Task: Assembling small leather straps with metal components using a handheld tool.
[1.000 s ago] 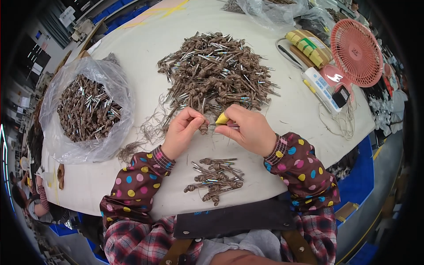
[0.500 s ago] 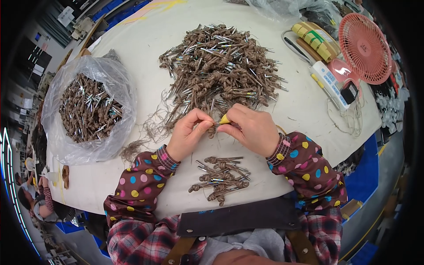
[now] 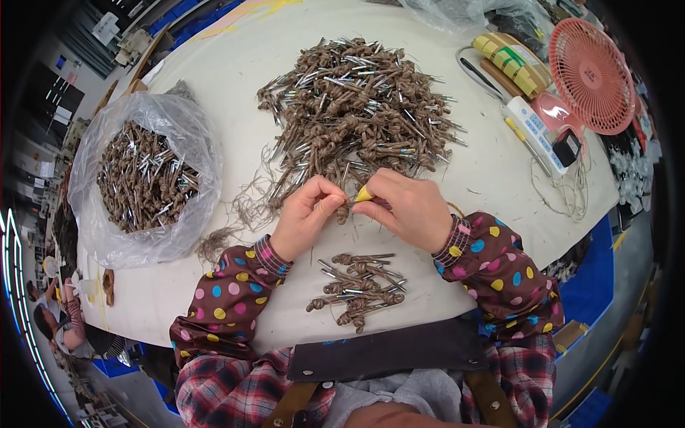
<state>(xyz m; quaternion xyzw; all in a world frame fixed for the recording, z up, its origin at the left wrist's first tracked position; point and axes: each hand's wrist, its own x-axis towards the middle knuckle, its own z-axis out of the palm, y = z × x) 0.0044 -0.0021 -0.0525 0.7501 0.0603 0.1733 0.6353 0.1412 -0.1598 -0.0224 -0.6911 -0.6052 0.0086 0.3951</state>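
Observation:
My left hand [image 3: 305, 220] pinches a brown knotted cord [image 3: 342, 213] between thumb and fingertips, just in front of a large heap of similar knotted cords with silvery metal tips [image 3: 360, 107]. In my right hand [image 3: 417, 214] is a small yellow-handled tool [image 3: 364, 194], its point close to the cord and my left fingertips. My fingers cover most of the tool, so its kind cannot be made out. Nearer to me, between my forearms, lies a small group of knotted cords [image 3: 360, 289].
Left on the white table [image 3: 492, 185] stands a clear plastic bag [image 3: 85, 178] of knotted cords. Loose thread scraps [image 3: 246, 200] lie beside the heap. To the right are a pink fan [image 3: 590, 75], a white power strip [image 3: 535, 132], a yellow-and-silver pen-like tool [image 3: 526, 146] and a yellow-wrapped bundle [image 3: 512, 64].
Both hands keep nearly the same place and grip. The whole view has shifted very slightly; nothing has been picked up or let go.

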